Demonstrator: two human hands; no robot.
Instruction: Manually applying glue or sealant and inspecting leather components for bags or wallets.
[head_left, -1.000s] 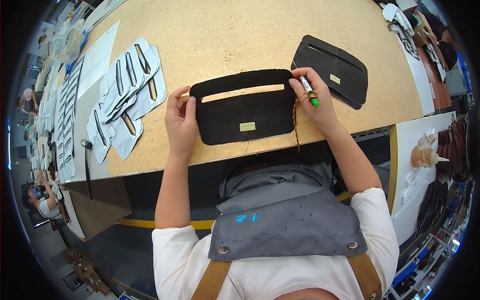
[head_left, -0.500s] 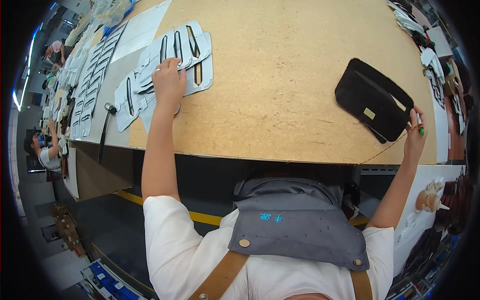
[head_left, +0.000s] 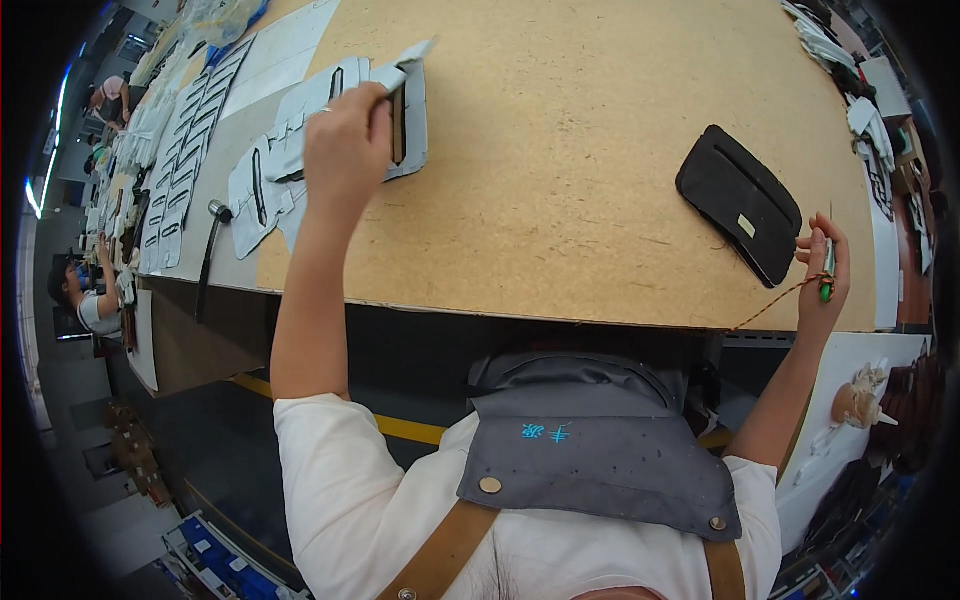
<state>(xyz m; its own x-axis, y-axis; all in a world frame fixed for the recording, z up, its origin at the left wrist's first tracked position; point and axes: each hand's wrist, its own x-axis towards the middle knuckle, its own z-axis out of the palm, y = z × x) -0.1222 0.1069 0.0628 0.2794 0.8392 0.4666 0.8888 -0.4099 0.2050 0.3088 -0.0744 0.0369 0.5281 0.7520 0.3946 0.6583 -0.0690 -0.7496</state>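
Note:
My left hand (head_left: 345, 145) is closed on the edge of a pale grey fabric panel (head_left: 408, 58), which curls up from the pile. Under and beside it lie several more panels (head_left: 258, 208), pale grey with dark-edged slots. At the right, my right hand (head_left: 826, 270) holds a small slim tool (head_left: 827, 287) with a green end and what looks like a thin point. An orange-brown twisted cord (head_left: 775, 302) trails from the tool toward the table's front edge. Left of that hand, a black pouch (head_left: 735, 200) with a small pale label lies flat on the table, apart from the fingers.
The wide tan table (head_left: 560, 200) fills the middle. A hammer (head_left: 213, 240) with a black handle lies at its left front edge. Strips of slotted pieces (head_left: 190, 150) run along the left. A white side surface (head_left: 850, 350) carries a cone of thread (head_left: 858, 403).
My left hand has gripped a panel and is lifting it off the pile. My right hand has let go of the black pouch, which now lies flatter, and keeps the small tool.

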